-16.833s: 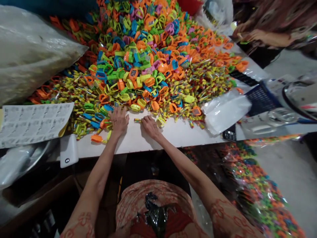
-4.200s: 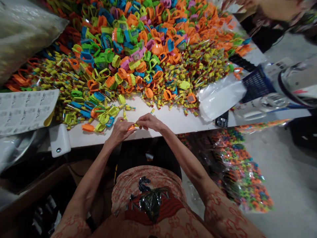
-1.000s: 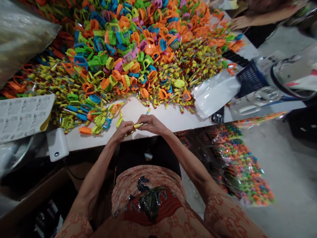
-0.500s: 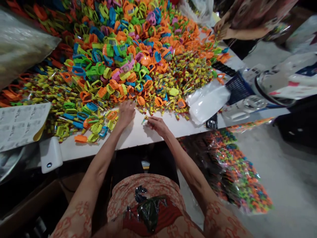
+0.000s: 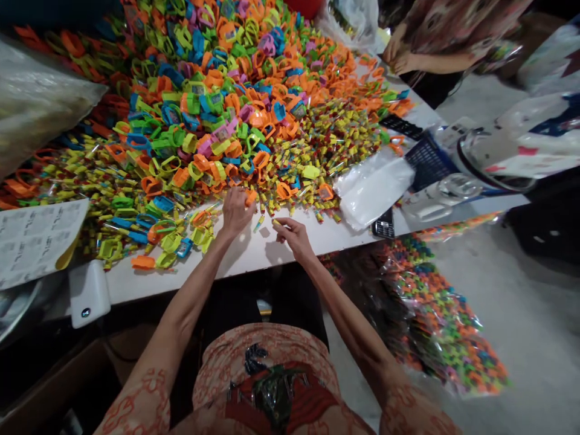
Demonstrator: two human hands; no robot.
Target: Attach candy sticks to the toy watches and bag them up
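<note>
Your right hand (image 5: 294,237): thumb and fingers close together, small yellow piece (image 5: 275,222) at the tips, lifted over the counter. Your left hand (image 5: 238,211): fingers curled at the pile's front edge, touching an orange plastic toy watch (image 5: 251,197); can't tell whether they grip it. A thin yellow-and-blue tube (image 5: 259,224) lies on the counter between your hands, touching neither.

Under them: smooth white counter (image 5: 328,234), dimly lit room. Your working strip is narrow, pile behind, straight front edge just ahead of your torso. It widens a little rightward, toward a flat stack of translucent plastic bags (image 5: 376,184).

Beyond the fingers, a heap of multicolored plastic toy watches (image 5: 226,103) fills the middle, small yellow tubes (image 5: 348,130) spread to its right. Left limits: printed white label sheet (image 5: 38,241), white box with round button (image 5: 89,294) at the front edge, big cloudy plastic sack (image 5: 40,99) behind.

Right limits: black keypad device (image 5: 384,223) by the stack, blue perforated basket (image 5: 428,160) farther out. Filled clear packs (image 5: 439,308) sit on the grey floor (image 5: 512,272) below. Co-worker's hands (image 5: 401,60) are at the far right corner, well apart from yours.
</note>
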